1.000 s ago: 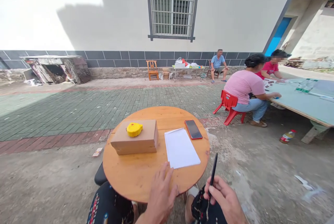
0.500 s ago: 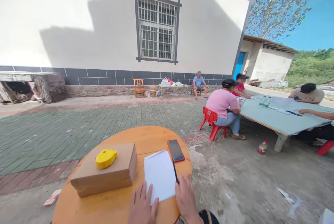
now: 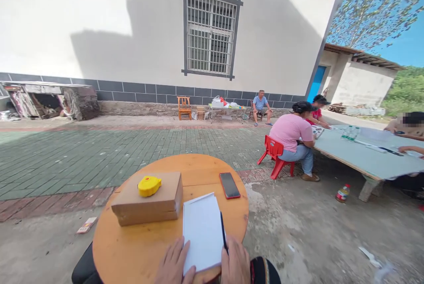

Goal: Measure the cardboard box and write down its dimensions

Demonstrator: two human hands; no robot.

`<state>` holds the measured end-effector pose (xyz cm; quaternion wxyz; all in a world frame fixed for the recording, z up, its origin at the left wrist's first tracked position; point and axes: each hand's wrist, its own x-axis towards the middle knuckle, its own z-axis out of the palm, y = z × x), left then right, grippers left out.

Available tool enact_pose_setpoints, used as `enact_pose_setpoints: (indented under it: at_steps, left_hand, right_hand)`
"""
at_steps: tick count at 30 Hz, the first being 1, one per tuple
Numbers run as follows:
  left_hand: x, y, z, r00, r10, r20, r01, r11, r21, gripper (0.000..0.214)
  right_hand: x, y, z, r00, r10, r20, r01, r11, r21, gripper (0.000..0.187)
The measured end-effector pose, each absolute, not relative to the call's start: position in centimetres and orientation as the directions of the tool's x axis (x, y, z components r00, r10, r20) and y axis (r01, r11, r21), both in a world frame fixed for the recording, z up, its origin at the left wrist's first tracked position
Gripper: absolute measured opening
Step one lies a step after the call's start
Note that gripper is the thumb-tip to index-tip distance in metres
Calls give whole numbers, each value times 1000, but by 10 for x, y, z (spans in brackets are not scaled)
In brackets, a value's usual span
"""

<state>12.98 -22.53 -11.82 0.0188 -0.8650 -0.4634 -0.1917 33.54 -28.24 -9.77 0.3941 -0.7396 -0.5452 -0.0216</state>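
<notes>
White paper sheets [image 3: 202,226], stacked and slightly uneven at the top edge, lie on a round orange wooden table [image 3: 139,253]. My left hand [image 3: 174,262] rests with fingers spread at the lower left corner of the paper. At the lower right edge, my right hand [image 3: 234,261] has its fingers closed around a black pen [image 3: 223,231], whose upper length sticks out away from me. A phone with a red edge [image 3: 229,185] lies beyond the paper to the right. Left of the paper, a brown cardboard box [image 3: 149,209] bears a yellow tape measure [image 3: 149,186].
To the right, a person in pink [image 3: 291,131] sits on a red chair [image 3: 274,147] by a large pale table [image 3: 374,160], with others around it. A bottle [image 3: 342,193] stands on the concrete. Another person [image 3: 261,106] sits by the far wall.
The view has turned a little left. Both hands and the paper have shifted toward me, so the gap between paper and phone is wider. The pen stays in my right hand.
</notes>
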Motion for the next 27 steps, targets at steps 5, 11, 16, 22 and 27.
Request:
enact_pose_setpoints:
  at_steps: [5,11,16,22,27]
  left_hand:
    - [135,-243,-79,400,879,258,835,-466,292,57]
    - [139,-246,-74,392,887,243,839,-453,301,53]
    - [140,-247,-77,390,876,285,837,-466,287,49]
    - [135,-237,-93,390,863,321,822,-484,301,44]
    - [127,-219,-101,426,876,227,825,-479,302,45]
  right_hand:
    - [344,-288,-75,380,875,301,763,-112,-637,36]
    - [341,-284,-73,422,865,272,746,-161,-646,35]
    - [338,-286,-72,444,845,299,749,-168,-641,33]
    - [333,-297,-82,437,819,372,779,-137,-612,30]
    - [338,-296,-99,395,797,457,822,-85,-563,27]
